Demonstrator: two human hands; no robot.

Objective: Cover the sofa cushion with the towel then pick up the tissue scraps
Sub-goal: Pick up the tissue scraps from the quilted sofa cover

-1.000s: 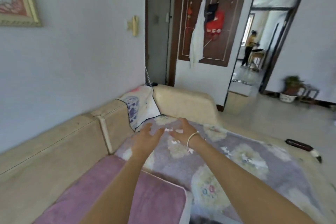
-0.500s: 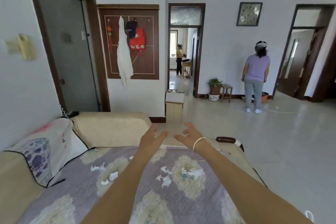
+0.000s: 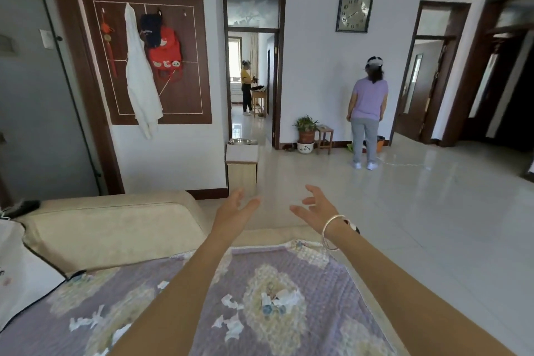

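A purple floral towel [image 3: 318, 283] lies spread over the beige sofa seat [image 3: 115, 228]. Several white tissue scraps [image 3: 231, 324] lie scattered on the towel, some near its middle, some at the lower left [image 3: 86, 322]. My left hand [image 3: 235, 209] and my right hand [image 3: 316, 208] are both stretched forward above the sofa's far end, fingers spread and holding nothing. A bangle sits on my right wrist. My forearms hide part of the towel.
A white patterned cloth [image 3: 17, 266] hangs over the sofa back at left. A small beige box with a metal bowl [image 3: 242, 159] stands past the sofa. One person [image 3: 368, 110] stands on the tiled floor, and another person [image 3: 247, 87] stands in the far doorway. Potted plant and stool [image 3: 313, 136] by the wall.
The view has swung up and right from the sofa toward the room. Both hands have lifted off the towel and now hover with fingers spread wider apart.
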